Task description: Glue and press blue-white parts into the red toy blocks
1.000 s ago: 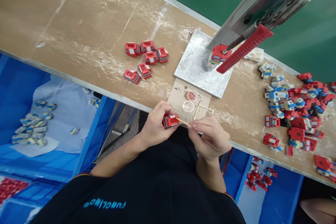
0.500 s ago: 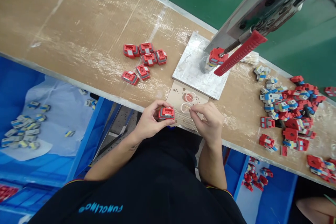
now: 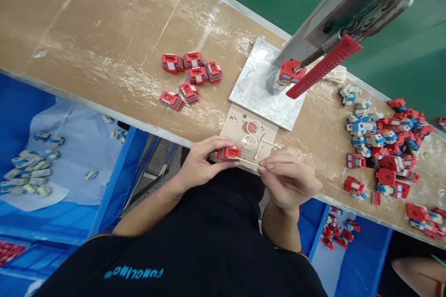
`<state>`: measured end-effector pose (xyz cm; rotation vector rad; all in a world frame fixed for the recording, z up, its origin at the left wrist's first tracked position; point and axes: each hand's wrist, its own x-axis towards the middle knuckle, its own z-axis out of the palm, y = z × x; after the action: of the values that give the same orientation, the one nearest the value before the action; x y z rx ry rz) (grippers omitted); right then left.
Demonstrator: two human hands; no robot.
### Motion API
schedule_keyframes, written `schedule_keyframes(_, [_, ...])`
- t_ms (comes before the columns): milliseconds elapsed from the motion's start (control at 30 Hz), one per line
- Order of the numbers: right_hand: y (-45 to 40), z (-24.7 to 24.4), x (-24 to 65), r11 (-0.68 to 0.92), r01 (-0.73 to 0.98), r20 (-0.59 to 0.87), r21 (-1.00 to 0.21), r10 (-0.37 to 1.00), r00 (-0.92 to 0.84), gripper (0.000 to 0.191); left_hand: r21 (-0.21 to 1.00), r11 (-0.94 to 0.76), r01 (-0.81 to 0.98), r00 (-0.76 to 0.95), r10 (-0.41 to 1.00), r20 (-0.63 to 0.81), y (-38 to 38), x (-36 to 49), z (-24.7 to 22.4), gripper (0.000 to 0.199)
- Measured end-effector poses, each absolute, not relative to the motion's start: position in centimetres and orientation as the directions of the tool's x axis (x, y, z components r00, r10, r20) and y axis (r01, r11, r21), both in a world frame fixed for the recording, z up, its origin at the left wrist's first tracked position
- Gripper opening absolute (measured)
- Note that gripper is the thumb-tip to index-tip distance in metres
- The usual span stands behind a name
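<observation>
My left hand [image 3: 205, 160] grips a red and grey toy vehicle part [image 3: 229, 153] at the table's front edge, its hollow side facing up. Between the thumb and fingers of my right hand [image 3: 291, 178] is a thin wooden stick [image 3: 248, 161], its tip at the near edge of that part. Just beyond, on a piece of cardboard [image 3: 230, 125], stand a small clear cup [image 3: 249, 142] and a cup with red residue [image 3: 252, 127]. Two more sticks [image 3: 260, 146] lie beside the cups.
Several red parts [image 3: 197, 75] lie left of a metal press plate [image 3: 256, 83]. The press with its red handle [image 3: 324, 67] clamps a red toy piece [image 3: 291, 72]. Piled toy vehicles [image 3: 383, 139] cover the right side. Blue bins [image 3: 114, 181] stand below the table; another person's arm [image 3: 416, 271] shows at lower right.
My right hand has moved from the clear cup toward me, bringing the stick to the red part. My left hand has shifted slightly right with the part, tilting it.
</observation>
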<state>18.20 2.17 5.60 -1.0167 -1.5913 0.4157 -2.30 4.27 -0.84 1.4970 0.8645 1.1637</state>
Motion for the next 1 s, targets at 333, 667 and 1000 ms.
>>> schedule_keyframes(333, [2.9, 5.4, 17.0, 0.572, 0.364, 0.599, -0.735, 0.799, -0.045, 0.022, 0.953, -0.3, -0.037, 0.308, 0.904, 0.297, 4.3, -2.4, -0.1, 0.036])
schedule_keyframes(667, [2.8, 4.8, 19.5, 0.536, 0.358, 0.59, -0.765, 0.805, 0.055, 0.02, 0.947, -0.32, -0.006, 0.276, 0.91, 0.309, 4.1, -2.6, -0.3, 0.037])
schedule_keyframes(1000, [4.4, 3.2, 20.9, 0.505, 0.622, 0.473, -0.599, 0.85, -0.234, 0.02, 0.927, -0.373, 0.042, 0.254, 0.901, 0.351, 4.6, -3.2, -1.4, 0.035])
